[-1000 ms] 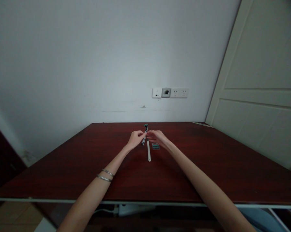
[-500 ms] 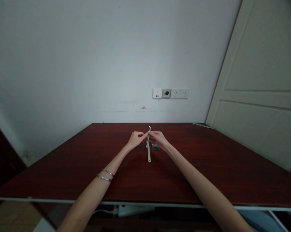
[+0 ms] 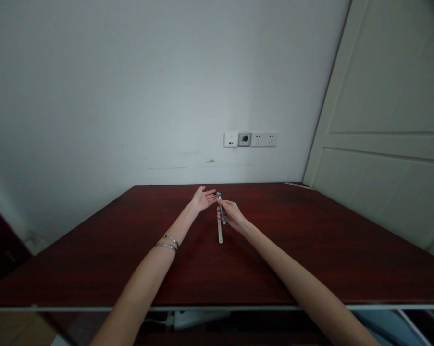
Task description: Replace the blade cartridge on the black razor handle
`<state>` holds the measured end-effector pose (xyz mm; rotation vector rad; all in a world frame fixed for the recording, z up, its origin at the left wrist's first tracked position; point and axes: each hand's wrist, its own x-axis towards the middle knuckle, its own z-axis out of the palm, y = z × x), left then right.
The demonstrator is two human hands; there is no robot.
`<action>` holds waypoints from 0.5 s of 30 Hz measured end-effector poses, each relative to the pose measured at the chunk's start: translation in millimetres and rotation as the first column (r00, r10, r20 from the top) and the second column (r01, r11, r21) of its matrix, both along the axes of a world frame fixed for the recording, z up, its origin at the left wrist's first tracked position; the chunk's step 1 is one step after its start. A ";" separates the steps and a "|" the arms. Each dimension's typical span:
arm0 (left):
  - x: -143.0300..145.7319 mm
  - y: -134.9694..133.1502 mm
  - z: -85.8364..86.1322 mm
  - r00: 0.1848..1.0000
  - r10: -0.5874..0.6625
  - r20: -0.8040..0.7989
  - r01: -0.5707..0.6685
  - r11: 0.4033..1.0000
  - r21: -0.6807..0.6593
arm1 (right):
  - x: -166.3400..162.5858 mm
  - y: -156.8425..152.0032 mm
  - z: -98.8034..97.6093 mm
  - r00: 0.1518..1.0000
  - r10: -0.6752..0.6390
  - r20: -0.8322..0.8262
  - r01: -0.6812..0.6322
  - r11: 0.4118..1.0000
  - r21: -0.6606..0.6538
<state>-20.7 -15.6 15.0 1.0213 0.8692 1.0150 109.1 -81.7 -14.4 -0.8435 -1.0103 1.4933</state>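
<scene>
- right hand: grip closed around a razor, which stands nearly upright, dark head at the top; held low over the middle of the surface, toward its far edge.
- left hand: grip spread and holding nothing, palm turned up, fingertips just beside the razor's head; whether they touch it cannot be told.
- white strip: a slim pale piece lying flat on the surface, just nearer than the right hand, pointing toward the near edge; apart from both hands.
- bracelets: two thin bands on the left wrist.
- step in hand, as judged: the razor is carried by the right hand alone, head presented to the open left hand; work on the head end appears to be under way.
- next move, as judged: calls for a steady right-hand hold and a careful fingertip pinch at the small head, clear of the blade edge.
- wall sockets: on the wall beyond the far edge.
</scene>
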 end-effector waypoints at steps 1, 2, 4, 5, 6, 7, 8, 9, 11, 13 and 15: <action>3.4 1.1 -2.0 0.998 -0.008 0.056 0.011 0.999 -0.042 | -0.7 0.4 -1.0 1.000 0.015 -0.007 -0.015 1.000 -0.010; 6.3 2.1 -4.4 0.992 -0.013 0.126 0.024 0.996 -0.086 | -1.0 0.7 -1.3 0.999 0.040 -0.008 -0.040 0.999 -0.031; 10.8 3.6 -9.6 0.963 0.002 0.271 0.046 0.985 -0.169 | -0.8 0.5 -0.2 0.995 0.098 0.000 -0.097 0.991 -0.096; 12.2 4.3 -12.3 0.944 0.018 0.329 0.052 0.978 -0.204 | -0.2 0.1 0.9 0.993 0.122 0.003 -0.121 0.984 -0.127; 13.2 4.9 -14.8 0.929 0.036 0.368 0.054 0.971 -0.232 | 0.6 -0.5 2.1 0.990 0.143 0.001 -0.141 0.978 -0.151; 13.7 5.4 -17.2 0.919 0.050 0.390 0.054 0.967 -0.250 | 1.5 -1.2 3.3 0.986 0.164 -0.005 -0.163 0.972 -0.168; 13.9 5.9 -19.5 0.914 0.057 0.401 0.054 0.964 -0.259 | 2.4 -1.9 4.2 0.982 0.188 -0.016 -0.187 0.966 -0.180; 13.8 6.5 -21.6 0.911 0.060 0.409 0.054 0.964 -0.260 | 3.2 -2.7 4.8 0.977 0.210 -0.027 -0.211 0.958 -0.192; 13.2 8.1 -25.5 0.901 0.051 0.431 0.063 0.967 -0.247 | 4.2 -4.2 4.9 0.970 0.238 -0.041 -0.241 0.945 -0.220; 12.6 10.3 -29.1 0.890 0.039 0.454 0.079 0.968 -0.238 | 4.2 -5.3 3.9 0.969 0.243 -0.042 -0.245 0.938 -0.245; 12.5 12.4 -32.1 0.884 0.032 0.466 0.091 0.967 -0.238 | 3.2 -5.6 2.3 0.970 0.242 -0.039 -0.244 0.936 -0.255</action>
